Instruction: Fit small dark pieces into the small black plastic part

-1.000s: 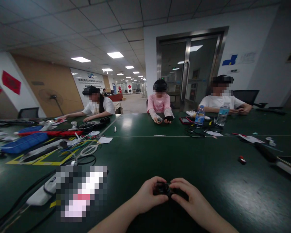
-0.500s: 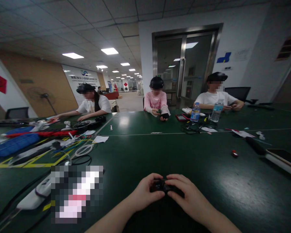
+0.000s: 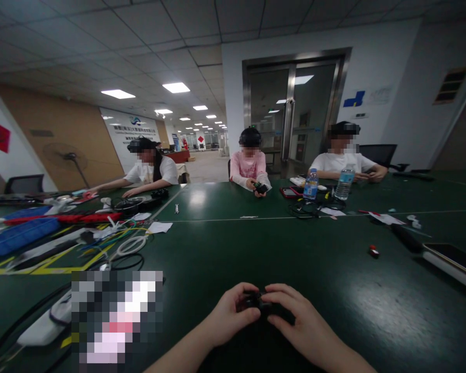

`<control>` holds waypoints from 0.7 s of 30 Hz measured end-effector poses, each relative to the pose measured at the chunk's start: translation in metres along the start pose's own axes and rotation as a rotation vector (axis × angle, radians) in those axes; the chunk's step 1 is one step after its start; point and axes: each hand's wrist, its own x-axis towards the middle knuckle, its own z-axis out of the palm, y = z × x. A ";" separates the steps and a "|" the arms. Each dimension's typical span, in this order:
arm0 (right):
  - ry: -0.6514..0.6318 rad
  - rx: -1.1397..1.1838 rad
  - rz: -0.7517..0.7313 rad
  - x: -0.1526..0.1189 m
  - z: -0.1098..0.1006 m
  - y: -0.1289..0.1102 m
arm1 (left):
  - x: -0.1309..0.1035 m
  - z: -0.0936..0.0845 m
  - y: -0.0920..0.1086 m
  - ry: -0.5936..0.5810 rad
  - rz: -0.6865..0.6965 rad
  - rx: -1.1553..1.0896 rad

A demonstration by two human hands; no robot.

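Observation:
A small black object (image 3: 255,301) sits between my two hands, just above the near part of the green table (image 3: 202,254). My left hand (image 3: 235,313) pinches its left side between thumb and fingers. From the other side my right hand (image 3: 295,316) curls round it, fingertips on top and thumb below. Much of the object is covered by my fingers, and its kind cannot be made out against the dark table.
A white power strip (image 3: 42,326), cables (image 3: 131,245) and a blue tray (image 3: 21,235) lie on the left. At right are a small red-and-black item (image 3: 373,252) and a white-edged dark device (image 3: 452,264). Bottles (image 3: 344,182) stand farther back, near three seated people (image 3: 249,163).
My fingers have shifted slightly on the black object, with the right fingertips farther over its top. The view has tilted a little. Across the table, the middle person's hands have moved around a dark item.

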 end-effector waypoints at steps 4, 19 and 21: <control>-0.011 -0.039 -0.022 0.000 0.000 0.000 | 0.000 0.000 0.000 -0.010 0.013 -0.009; -0.057 -0.253 -0.100 0.001 0.000 0.000 | 0.001 -0.002 -0.011 0.031 0.068 0.070; -0.064 -0.268 -0.101 0.001 0.000 -0.001 | 0.001 -0.002 -0.011 0.029 0.079 0.084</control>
